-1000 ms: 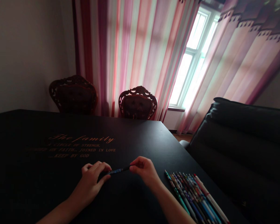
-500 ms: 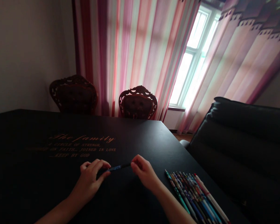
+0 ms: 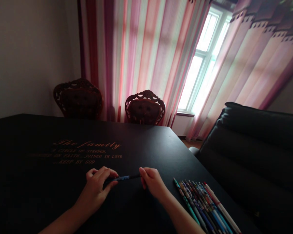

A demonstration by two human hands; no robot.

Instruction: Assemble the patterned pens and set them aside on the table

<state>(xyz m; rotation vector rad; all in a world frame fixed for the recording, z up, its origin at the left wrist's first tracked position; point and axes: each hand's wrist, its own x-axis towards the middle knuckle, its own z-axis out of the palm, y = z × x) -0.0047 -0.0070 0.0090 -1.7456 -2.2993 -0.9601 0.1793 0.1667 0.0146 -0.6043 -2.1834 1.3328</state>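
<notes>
A slim pen (image 3: 123,178) with a blue patterned barrel and a dark end is stretched level between my two hands, just above the black table. My left hand (image 3: 99,182) pinches its left part between thumb and fingers. At the dark right end, my right hand (image 3: 152,182) has thumb and fingers closed on the tip. Both ends of the pen are covered by fingers. To the right of my right forearm lies a row of several pens (image 3: 202,201), side by side, in green, blue, dark, white and red.
The black table (image 3: 146,143) bears gold lettering (image 3: 88,151) on its far left part. Two carved chairs (image 3: 145,109) stand behind it, before striped curtains (image 3: 146,48). A dark padded seat (image 3: 254,156) is close to the table's right edge.
My right hand has turned slightly and lowered at the pen's right end. The pen now lies more level. My left hand keeps its pinch, and the view has shifted a little.
</notes>
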